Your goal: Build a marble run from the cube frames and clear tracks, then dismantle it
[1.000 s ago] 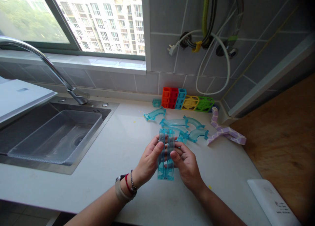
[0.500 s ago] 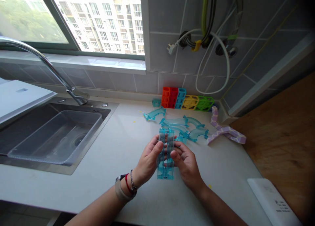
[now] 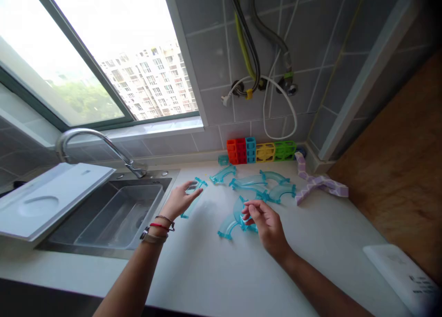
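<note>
My left hand (image 3: 180, 200) is at the left, with its thumb across a clear blue straight track piece (image 3: 189, 205) and its fingers at the far side. The piece slants above or on the white counter; I cannot tell whether it touches. Near the middle, my right hand (image 3: 267, 227) has its fingers loosely curled, with nothing visible held in them. Just behind those fingertips lie joined-looking clear blue curved track pieces (image 3: 228, 226), partly hidden. More curved blue pieces (image 3: 248, 182) lie farther back, and another blue curve (image 3: 223, 173) is to their left.
Red (image 3: 236, 151), yellow (image 3: 264, 152) and green (image 3: 285, 150) blocks line the wall. A purple jointed toy (image 3: 316, 183) lies at the right. At the left are a sink (image 3: 165, 188), a faucet (image 3: 110, 146) and a white board (image 3: 69, 192). A white box-like object (image 3: 397, 266) sits front right.
My hands have moved apart, the left one going left with a straight blue piece. Curved pieces that my hands covered now show. The view has tilted upward.
</note>
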Motion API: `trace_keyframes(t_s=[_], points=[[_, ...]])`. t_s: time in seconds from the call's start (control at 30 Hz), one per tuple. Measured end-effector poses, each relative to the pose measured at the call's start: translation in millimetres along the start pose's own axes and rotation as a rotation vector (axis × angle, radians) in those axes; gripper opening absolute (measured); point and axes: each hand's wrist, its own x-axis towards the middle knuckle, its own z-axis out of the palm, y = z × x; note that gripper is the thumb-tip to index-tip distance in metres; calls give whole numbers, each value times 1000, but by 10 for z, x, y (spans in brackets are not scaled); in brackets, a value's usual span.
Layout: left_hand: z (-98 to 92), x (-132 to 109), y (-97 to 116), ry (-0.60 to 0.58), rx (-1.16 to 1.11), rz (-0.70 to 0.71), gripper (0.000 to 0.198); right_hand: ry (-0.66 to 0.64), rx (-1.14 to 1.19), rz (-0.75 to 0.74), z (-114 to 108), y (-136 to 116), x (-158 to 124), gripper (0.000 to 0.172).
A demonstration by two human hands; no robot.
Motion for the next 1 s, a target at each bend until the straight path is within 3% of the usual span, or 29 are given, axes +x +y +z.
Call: trace_keyframes(t_s=[0.07, 0.13, 0.33, 0.53, 0.67, 0.8, 1.0], points=[[-66, 173, -128, -21, 299, -11, 55, -26, -12, -6, 16, 10, -16, 34], [-87, 316, -212, -37, 447, -7, 53, -49, -34, -15, 28, 21, -27, 34], [-38, 554, -301, -69, 556, 18, 54, -86, -53, -32, 40, 87, -13, 33], [-7, 581, -353, -75, 603, 41, 63, -110, -116, -46, 67, 82, -29, 31], [74, 554, -248, -49, 597, 167, 67, -175, -264, -174, 105, 23, -105, 26], [273, 652, -17, -79, 580, 291, 60, -356, -382, -329, 150, 17, -226, 17], [609, 1069, 276, -135, 587, 247, 48, -619, -521, -457, 250, 195, -361, 14]])
